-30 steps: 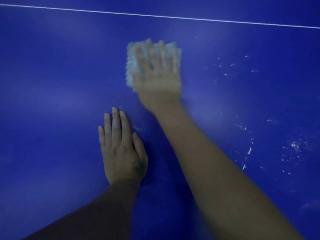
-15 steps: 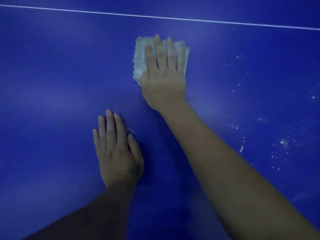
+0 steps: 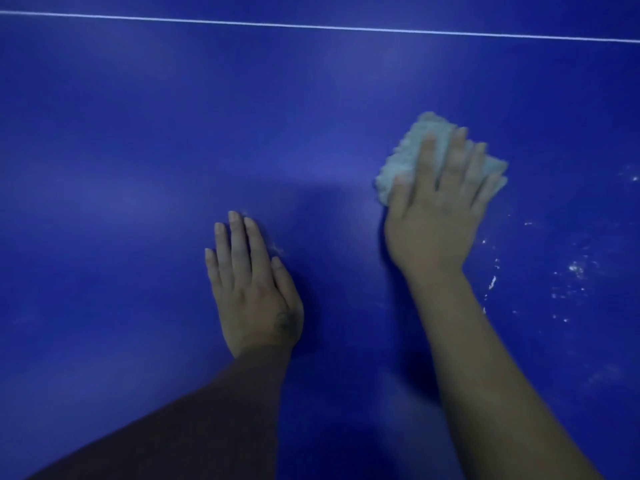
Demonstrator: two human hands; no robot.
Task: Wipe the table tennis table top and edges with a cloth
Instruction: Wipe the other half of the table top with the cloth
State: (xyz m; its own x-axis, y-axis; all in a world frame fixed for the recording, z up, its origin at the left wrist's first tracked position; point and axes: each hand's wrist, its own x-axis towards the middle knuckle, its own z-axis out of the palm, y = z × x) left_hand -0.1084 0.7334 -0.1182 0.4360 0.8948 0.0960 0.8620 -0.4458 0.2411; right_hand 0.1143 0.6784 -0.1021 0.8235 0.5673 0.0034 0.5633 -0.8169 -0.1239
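Closest to the camera, both forearms come in from the bottom edge, the left one in shadow. The left hand (image 3: 252, 289) lies palm down on the blue table tennis table (image 3: 138, 133), fingers straight and pressed together, thumb tucked alongside, holding nothing. There's a small dark mark (image 3: 284, 322) on the back of it near the thumb base, too dim to make out. A bit farther up and off to the right, the right hand (image 3: 436, 209) is flat on top of the cloth (image 3: 408, 157), fingers straight and slightly fanned, pressing it down onto the tabletop rather than gripping it. The cloth is a pale, fuzzy, bunched-up thing, sticking out past the fingertips and on the thumb side; that whole area is kinda blurry. Just right of that wrist and hand there's a scatter of white specks (image 3: 575, 268) on the surface. Way at the far end, a thin white line (image 3: 311, 26) runs across the table from side to side.
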